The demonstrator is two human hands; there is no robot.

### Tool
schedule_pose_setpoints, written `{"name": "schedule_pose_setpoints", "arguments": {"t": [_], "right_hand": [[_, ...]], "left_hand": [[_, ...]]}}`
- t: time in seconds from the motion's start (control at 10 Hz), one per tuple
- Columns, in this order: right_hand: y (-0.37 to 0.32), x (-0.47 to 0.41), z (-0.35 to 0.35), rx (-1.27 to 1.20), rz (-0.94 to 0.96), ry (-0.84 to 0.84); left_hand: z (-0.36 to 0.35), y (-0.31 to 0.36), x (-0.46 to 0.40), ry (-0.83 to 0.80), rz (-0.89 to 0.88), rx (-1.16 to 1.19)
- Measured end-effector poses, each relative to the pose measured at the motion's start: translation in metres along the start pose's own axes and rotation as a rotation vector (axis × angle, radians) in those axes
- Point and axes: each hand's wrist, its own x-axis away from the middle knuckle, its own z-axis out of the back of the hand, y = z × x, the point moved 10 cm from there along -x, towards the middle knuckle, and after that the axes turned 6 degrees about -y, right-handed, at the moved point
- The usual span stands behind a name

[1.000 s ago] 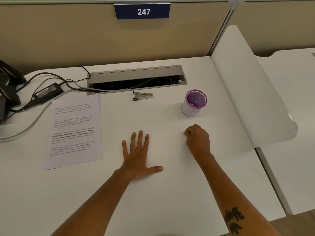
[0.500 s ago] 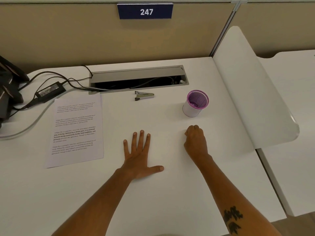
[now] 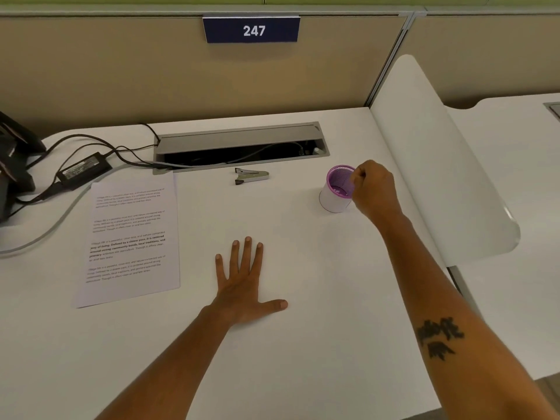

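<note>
On the white desk (image 3: pixel 303 344) stands a white pen cup (image 3: pixel 331 200) with a purple mesh lining. My right hand (image 3: pixel 374 189) hovers at the cup's right rim, its fingers curled and its fingertips over the opening; nothing shows between them. My left hand (image 3: pixel 242 286) lies flat on the desk with straight, spread fingers and holds nothing. A small metal staple remover (image 3: pixel 251 176) lies left of the cup, in front of the cable slot. A printed sheet of paper (image 3: pixel 130 237) lies to the left of my left hand.
An open grey cable tray (image 3: pixel 239 147) runs along the back of the desk. A black power adapter (image 3: pixel 85 169) and cables lie at the back left beside black equipment (image 3: pixel 15 165). A white curved divider (image 3: pixel 430 165) bounds the desk on the right.
My right hand has lifted off the desk and moved forward and right to the cup's rim. My left hand has stayed flat in place.
</note>
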Motion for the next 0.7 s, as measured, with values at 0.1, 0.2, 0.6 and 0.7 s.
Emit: {"name": "schedule_pose_setpoints", "arguments": {"t": [0.1, 0.2, 0.6, 0.7], "right_hand": [[0.005, -0.007, 0.002, -0.020, -0.022, 0.006], [0.006, -0.007, 0.004, -0.034, -0.017, 0.024], [-0.003, 0.018, 0.024, -0.123, 0.053, 0.142], [-0.010, 0.033, 0.014, -0.120, 0.093, 0.135]], "left_hand": [[-0.001, -0.001, 0.000, 0.004, -0.001, 0.000], [-0.001, 0.000, -0.001, 0.003, 0.000, -0.002], [0.003, 0.001, 0.002, -0.011, 0.014, -0.011], [0.004, 0.005, 0.005, 0.012, -0.001, -0.016]]}}
